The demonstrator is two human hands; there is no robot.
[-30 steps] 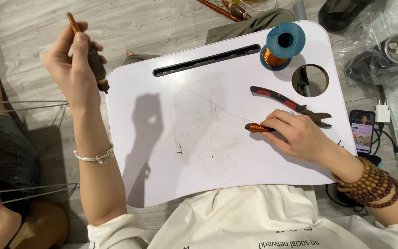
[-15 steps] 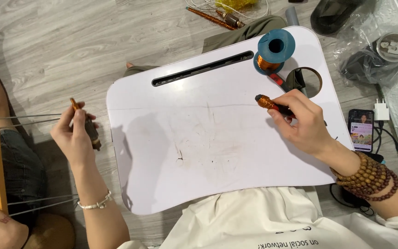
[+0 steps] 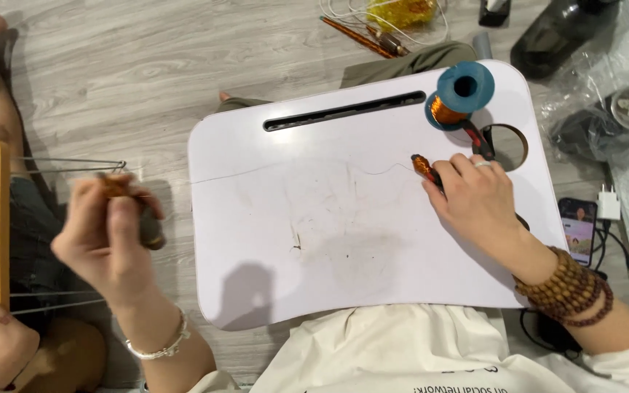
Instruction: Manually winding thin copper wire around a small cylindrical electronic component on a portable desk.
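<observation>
The right hand (image 3: pixel 478 200) grips a small copper coil (image 3: pixel 422 167) on the white surface (image 3: pixel 329 240); the left hand (image 3: pixel 103 240) grips a dark tool (image 3: pixel 147 225); a blue spool (image 3: pixel 460 93) stands near.

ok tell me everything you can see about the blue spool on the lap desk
The blue spool is a plastic-looking bobbin with two round blue flanges and a dark hole through its core, wound with shiny copper-coloured wire. It stands tilted towards the camera near the far right corner of the white lap desk, between the long slot and the round cup hole. Red-handled pliers lie right against its base. Neither hand touches it; the right hand is closest, just below it.
</observation>
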